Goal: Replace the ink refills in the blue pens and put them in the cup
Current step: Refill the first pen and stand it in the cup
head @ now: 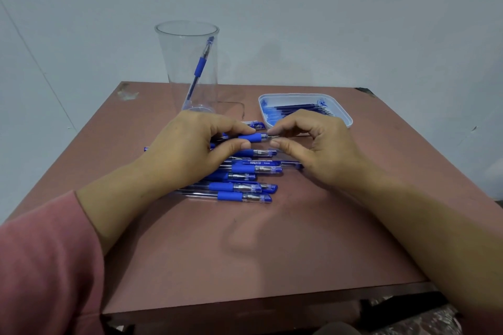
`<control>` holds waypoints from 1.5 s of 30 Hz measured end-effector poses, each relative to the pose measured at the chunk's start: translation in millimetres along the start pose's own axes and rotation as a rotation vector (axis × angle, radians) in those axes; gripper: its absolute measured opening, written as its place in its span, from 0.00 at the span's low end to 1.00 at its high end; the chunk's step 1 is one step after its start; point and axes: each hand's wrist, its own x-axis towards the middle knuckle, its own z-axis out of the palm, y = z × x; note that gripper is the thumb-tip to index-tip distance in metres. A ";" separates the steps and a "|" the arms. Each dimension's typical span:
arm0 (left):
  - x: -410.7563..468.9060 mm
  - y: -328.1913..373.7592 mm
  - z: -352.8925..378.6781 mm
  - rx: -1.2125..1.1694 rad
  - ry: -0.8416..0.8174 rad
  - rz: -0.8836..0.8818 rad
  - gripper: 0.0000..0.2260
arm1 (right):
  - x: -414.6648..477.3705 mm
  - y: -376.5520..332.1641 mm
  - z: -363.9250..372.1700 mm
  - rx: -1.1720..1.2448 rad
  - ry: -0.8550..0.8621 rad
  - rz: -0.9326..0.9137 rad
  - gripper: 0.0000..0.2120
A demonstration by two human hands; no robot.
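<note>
Gripping a blue pen (251, 137), left hand (187, 147) steadies; right hand (318, 144) pinches its tip.

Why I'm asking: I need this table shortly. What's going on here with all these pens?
A person is working on one blue pen. The left hand grips its rubber sleeve while the right hand pinches its tip end, possibly to unscrew it. One pen in the cup leans against the wall of the clear cup. A pile of pens lies on the table, and loose refills sit in the white tray.
</note>
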 end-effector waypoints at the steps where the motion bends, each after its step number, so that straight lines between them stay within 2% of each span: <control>1: 0.2 -0.6 -0.2 -0.002 0.007 -0.003 0.11 | -0.6 -0.8 -0.3 0.034 -0.007 0.018 0.09; 3: 0.5 -1.0 -0.8 0.006 0.021 -0.003 0.10 | -1.5 -2.4 -0.3 0.101 -0.020 0.070 0.11; 9: 0.1 1.0 -1.1 0.025 0.018 -0.006 0.10 | 1.1 -0.7 4.3 0.086 -0.015 0.094 0.05; 14: 0.9 0.2 -2.4 0.044 0.021 -0.036 0.11 | 1.2 0.6 0.9 0.111 0.014 0.084 0.10; 18: 1.9 -3.4 -4.2 0.064 0.031 -0.072 0.10 | 2.0 7.3 -8.5 -0.012 0.027 0.115 0.12; 20: 2.9 -4.5 -5.2 0.082 0.037 -0.081 0.10 | 1.8 12.9 -14.9 -0.147 -0.033 0.101 0.11; 23: 2.8 -3.9 -5.6 0.080 0.031 -0.081 0.10 | 1.0 19.8 -19.7 -0.332 -0.234 0.057 0.07; 26: 2.0 -3.0 -4.8 0.079 0.016 -0.068 0.10 | 2.8 19.8 -19.6 -0.382 -0.378 0.079 0.08; 30: 2.0 -3.7 -5.6 0.074 0.019 -0.060 0.10 | 5.6 17.8 -17.9 -0.405 -0.429 0.102 0.09; 35: 2.2 -3.7 -5.3 0.083 0.012 -0.056 0.11 | 5.7 17.6 -19.3 -0.362 -0.427 0.116 0.09; 40: 1.6 -2.7 -5.2 0.079 0.018 -0.054 0.11 | 6.4 17.4 -21.7 -0.307 -0.396 0.114 0.15; 45: 1.5 -2.1 -5.3 0.064 0.010 -0.062 0.11 | 4.8 19.1 -19.0 -0.278 -0.207 0.017 0.09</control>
